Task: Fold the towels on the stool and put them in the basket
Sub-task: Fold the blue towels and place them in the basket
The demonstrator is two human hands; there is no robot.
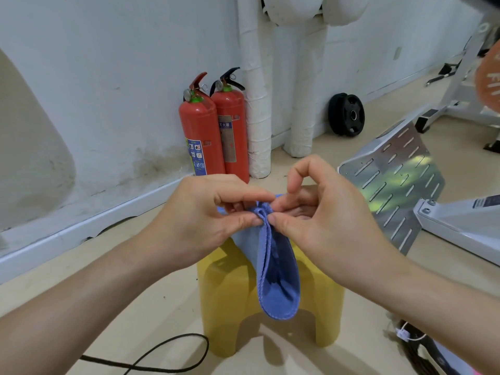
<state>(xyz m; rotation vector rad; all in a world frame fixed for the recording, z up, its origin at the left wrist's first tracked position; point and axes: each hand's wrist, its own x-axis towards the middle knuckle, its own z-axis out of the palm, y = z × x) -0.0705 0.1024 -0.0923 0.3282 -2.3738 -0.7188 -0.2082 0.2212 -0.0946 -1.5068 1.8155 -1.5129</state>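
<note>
A blue towel (pixel 276 277) hangs folded in the air above a yellow plastic stool (pixel 230 293). My left hand (pixel 205 220) pinches its gathered top edge between thumb and fingers. My right hand (pixel 319 212) pinches the same top edge from the other side, fingertips almost meeting the left hand's. The towel's lower end droops in front of the stool's seat. A dark woven thing (pixel 422 353), perhaps the basket, shows at the bottom right edge, mostly hidden by my right forearm.
Two red fire extinguishers (pixel 213 131) stand against the white wall behind the stool, beside wrapped white pipes (pixel 257 104). A slotted metal gym-machine plate (pixel 400 180) lies to the right, a black weight plate (pixel 347 115) beyond it. A black cable (pixel 162 355) loops on the floor.
</note>
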